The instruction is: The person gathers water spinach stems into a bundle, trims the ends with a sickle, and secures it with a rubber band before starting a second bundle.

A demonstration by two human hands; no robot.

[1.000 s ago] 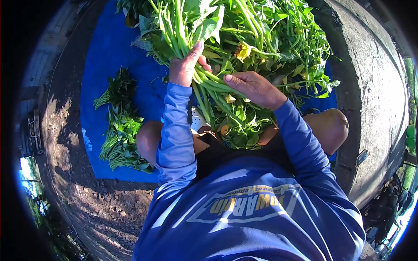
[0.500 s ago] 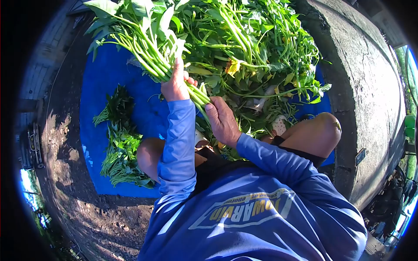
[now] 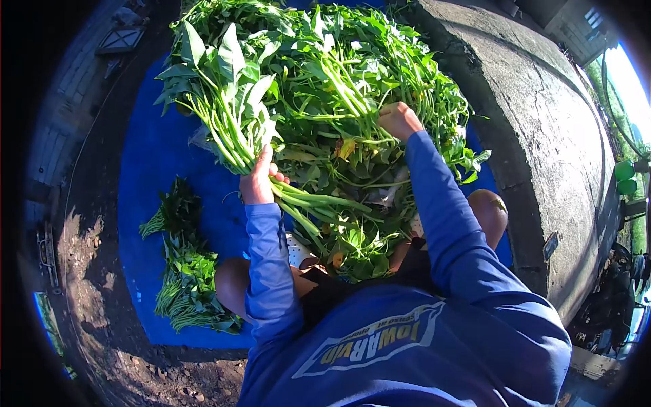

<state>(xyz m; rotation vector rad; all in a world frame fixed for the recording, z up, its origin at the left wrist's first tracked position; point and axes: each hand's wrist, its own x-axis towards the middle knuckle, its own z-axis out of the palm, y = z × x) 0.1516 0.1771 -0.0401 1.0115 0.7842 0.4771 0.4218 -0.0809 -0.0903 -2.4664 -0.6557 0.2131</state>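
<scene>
My left hand (image 3: 259,180) is closed around a bunch of water spinach (image 3: 234,129). The leaves point up and away, and the pale cut stems fan out below the fist toward my lap. At the right side of a large leafy heap of water spinach (image 3: 305,88), my right hand (image 3: 401,122) has its fingers curled in at some stems. The fingertips are partly hidden by the greens. A yellowed leaf (image 3: 346,148) shows in the heap between my hands.
A blue tarp (image 3: 146,136) lies under the heap. Smaller tied-looking bundles of greens (image 3: 193,271) rest on its left part. Along the right side runs a rough concrete block (image 3: 522,115). My knees and speckled shoes are close below the heap. Bare soil (image 3: 95,271) borders the left.
My right hand has let go of the bunch's stem ends and moved up and right to the heap. My left hand still holds the bunch, whose stems now spread. The view has shifted.
</scene>
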